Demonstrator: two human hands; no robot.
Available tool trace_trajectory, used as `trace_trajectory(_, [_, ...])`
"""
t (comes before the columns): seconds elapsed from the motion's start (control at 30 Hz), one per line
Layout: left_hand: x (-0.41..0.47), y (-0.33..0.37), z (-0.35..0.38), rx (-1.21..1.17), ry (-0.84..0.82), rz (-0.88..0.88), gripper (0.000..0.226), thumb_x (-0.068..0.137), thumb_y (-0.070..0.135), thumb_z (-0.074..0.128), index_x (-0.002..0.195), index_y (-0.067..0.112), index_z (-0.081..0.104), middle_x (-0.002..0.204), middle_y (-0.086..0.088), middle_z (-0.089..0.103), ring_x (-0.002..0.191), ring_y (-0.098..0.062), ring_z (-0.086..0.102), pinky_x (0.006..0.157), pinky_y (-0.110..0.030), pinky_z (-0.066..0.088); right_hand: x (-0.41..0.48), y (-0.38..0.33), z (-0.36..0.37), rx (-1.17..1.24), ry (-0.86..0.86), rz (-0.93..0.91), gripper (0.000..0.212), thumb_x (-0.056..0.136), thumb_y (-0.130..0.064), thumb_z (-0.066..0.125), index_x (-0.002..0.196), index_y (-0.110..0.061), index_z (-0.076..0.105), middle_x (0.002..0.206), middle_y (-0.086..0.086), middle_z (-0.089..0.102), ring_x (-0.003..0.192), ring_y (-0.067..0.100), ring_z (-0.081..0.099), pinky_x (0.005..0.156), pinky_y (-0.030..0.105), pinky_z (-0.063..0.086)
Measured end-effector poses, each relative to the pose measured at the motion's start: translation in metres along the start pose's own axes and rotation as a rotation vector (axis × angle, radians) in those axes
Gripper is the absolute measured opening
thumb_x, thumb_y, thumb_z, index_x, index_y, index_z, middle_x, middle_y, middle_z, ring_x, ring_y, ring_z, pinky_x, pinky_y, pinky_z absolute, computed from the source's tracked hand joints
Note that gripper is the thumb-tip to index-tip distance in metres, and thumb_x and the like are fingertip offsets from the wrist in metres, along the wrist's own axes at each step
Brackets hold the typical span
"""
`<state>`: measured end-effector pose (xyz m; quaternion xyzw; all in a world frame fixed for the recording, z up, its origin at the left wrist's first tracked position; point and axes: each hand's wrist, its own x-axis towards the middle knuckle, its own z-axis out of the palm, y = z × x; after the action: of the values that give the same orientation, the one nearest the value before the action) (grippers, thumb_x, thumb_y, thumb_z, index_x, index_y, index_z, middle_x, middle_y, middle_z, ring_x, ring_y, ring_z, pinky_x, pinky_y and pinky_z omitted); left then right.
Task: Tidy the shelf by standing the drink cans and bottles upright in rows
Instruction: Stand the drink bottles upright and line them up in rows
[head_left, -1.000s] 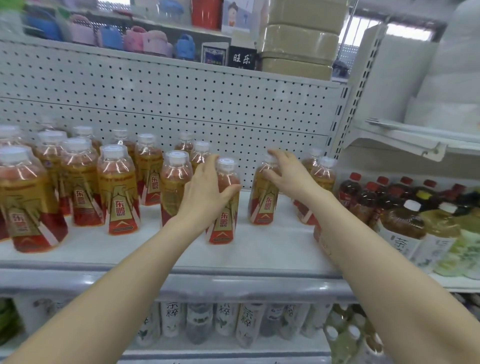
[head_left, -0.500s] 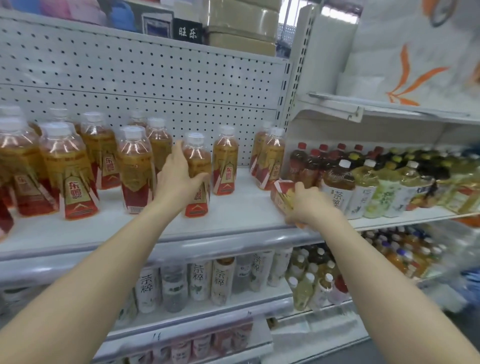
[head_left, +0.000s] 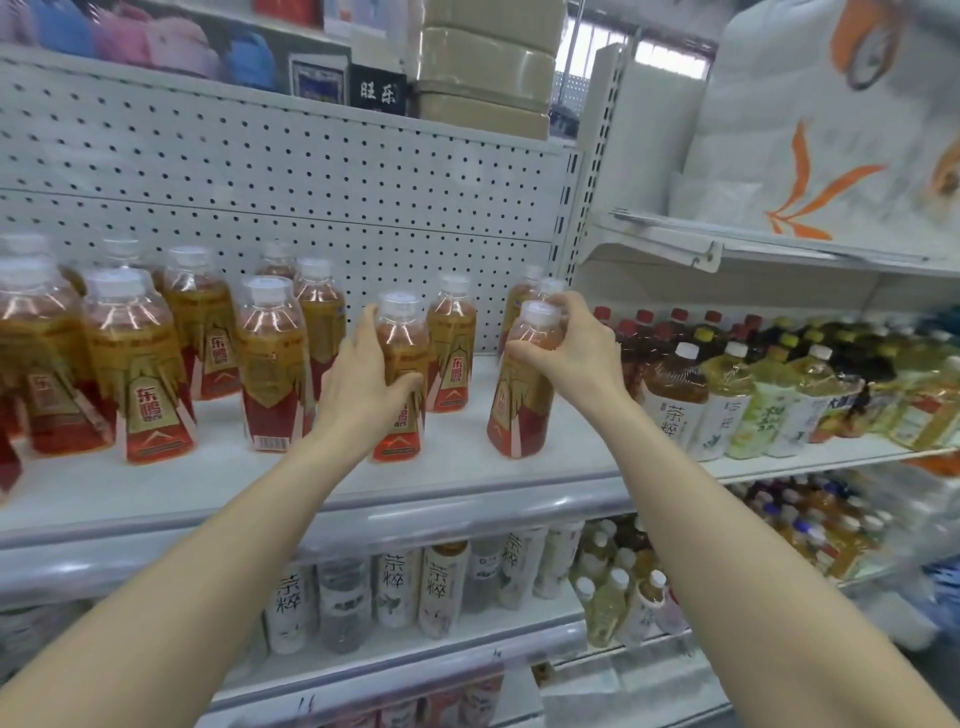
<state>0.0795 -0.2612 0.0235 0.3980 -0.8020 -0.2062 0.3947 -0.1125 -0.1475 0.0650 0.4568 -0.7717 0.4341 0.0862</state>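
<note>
A white shelf (head_left: 467, 470) runs across the middle of the frame, backed by a perforated white panel (head_left: 311, 171) that fills the upper left. On the shelf's left and centre stand amber drink bottles (head_left: 140, 364) with red and gold labels and clear caps, in loose rows, all with their long axes vertical and caps up. At the right of the frame, a neighbouring shelf (head_left: 810, 454) carries crowded tea bottles (head_left: 727, 400) with white, green and red caps, also upright. In the upper right lies a big white bag (head_left: 831, 119) with orange marks, and at top centre sits a stack of tan boxes (head_left: 483, 73). Below the main shelf, in the lower middle, a lower shelf (head_left: 415, 649) holds pale-labelled bottles, some of them blurred.

Two bare forearms reach up from the bottom edge. The left hand (head_left: 363, 384), at frame centre, is wrapped around the body of one bottle (head_left: 402, 374); this bottle stands upright on the shelf, cap pointing up, label facing forward. The right hand (head_left: 576, 353), just right of centre, is closed around the neck and shoulder of another bottle (head_left: 522, 400); its base touches the shelf near the front, and its long axis leans a little, with the cap tipped toward the right and the base set further left. The two held bottles stand apart, with bare shelf between them. Behind the right hand, two more bottles of the same kind stand against the back panel, partly hidden.
</note>
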Motion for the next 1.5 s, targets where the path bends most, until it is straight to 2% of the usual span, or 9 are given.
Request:
trace_trajectory(0.2, [0.005,-0.013,-0.005,0.011,0.052,-0.016,0.093,0.085,0.032,0.075,0.155,0.021,0.015,0.149,-0.008,0.043,0.131,-0.030,0.048,0.102,-0.046,0.043,0.012,-0.002,0.031,-0.032,0.021,-0.044,0.071,0.076,-0.054,0.075,0.135,-0.027,0.046,0.128,-0.003,0.061,0.116,0.019,0.058,0.100,0.044,0.045])
trace_trajectory(0.33, [-0.001,-0.007,0.001,0.100,0.176,0.065,0.091,0.085,0.020,0.075,0.155,0.013,0.016,0.158,-0.010,0.023,0.145,-0.027,0.025,0.116,-0.040,0.028,0.009,0.009,0.034,0.004,0.009,-0.078,0.059,0.088,-0.062,0.057,0.136,-0.032,0.042,0.126,-0.004,0.060,0.112,0.019,0.058,0.096,0.044,0.048])
trace_trajectory(0.5, [-0.006,0.014,0.019,0.180,0.329,0.336,0.072,0.085,0.014,0.071,0.146,0.006,0.034,0.150,-0.015,0.031,0.142,-0.032,0.028,0.117,-0.044,0.029,0.013,0.046,0.017,0.068,0.148,-0.032,0.038,0.104,-0.037,0.041,0.139,-0.024,0.045,0.102,-0.009,0.062,0.092,0.013,0.060,0.085,0.038,0.048])
trace_trajectory(0.67, [0.003,0.047,0.049,0.133,0.202,0.428,0.058,0.090,0.028,0.067,0.141,0.012,0.047,0.143,-0.008,0.044,0.133,-0.025,0.040,0.113,-0.039,0.036,0.051,0.090,0.007,0.023,0.063,0.069,0.050,0.099,-0.029,0.054,0.146,-0.023,0.037,0.124,0.002,0.060,0.110,0.022,0.059,0.093,0.041,0.048])
trace_trajectory(0.77, [0.011,0.066,0.069,0.086,0.153,0.332,0.072,0.088,0.039,0.067,0.148,0.014,0.036,0.149,-0.005,0.036,0.138,-0.023,0.034,0.114,-0.034,0.031,0.077,0.094,0.012,0.036,-0.018,0.033,0.066,0.094,-0.038,0.063,0.150,-0.027,0.029,0.136,0.006,0.056,0.123,0.027,0.054,0.102,0.050,0.047])
trace_trajectory(0.93, [0.020,0.078,0.096,0.003,0.108,0.123,0.091,0.084,0.047,0.071,0.154,0.021,0.020,0.153,-0.001,0.034,0.137,-0.019,0.038,0.107,-0.032,0.035,0.105,0.097,0.036,0.055,-0.163,-0.061,0.092,0.084,-0.046,0.072,0.153,-0.033,0.013,0.141,0.010,0.050,0.126,0.032,0.051,0.099,0.046,0.045])
trace_trajectory(1.2, [0.023,0.081,0.109,0.034,0.224,0.045,0.077,0.083,0.040,0.073,0.146,0.020,0.034,0.133,0.000,0.054,0.119,-0.018,0.052,0.098,-0.032,0.042,0.119,0.122,0.035,0.004,-0.104,-0.147,0.081,0.085,-0.042,0.069,0.146,-0.035,0.015,0.136,0.013,0.046,0.119,0.038,0.052,0.095,0.048,0.045])
trace_trajectory(1.33, [0.024,0.085,0.111,0.036,0.246,0.017,0.077,0.084,0.039,0.073,0.147,0.020,0.034,0.135,0.000,0.053,0.121,-0.018,0.051,0.097,-0.028,0.039,0.116,0.131,0.023,-0.095,-0.079,-0.204,0.076,0.084,-0.045,0.068,0.140,-0.032,0.020,0.122,0.012,0.051,0.104,0.034,0.059,0.080,0.042,0.054])
trace_trajectory(1.5, [0.026,0.087,0.108,0.021,0.215,0.011,0.074,0.083,0.038,0.074,0.144,0.020,0.037,0.134,0.002,0.053,0.119,-0.017,0.052,0.091,-0.024,0.037,0.110,0.131,0.019,-0.096,-0.060,-0.198,0.073,0.082,-0.048,0.069,0.138,-0.033,0.023,0.121,0.011,0.054,0.102,0.034,0.060,0.074,0.035,0.043])
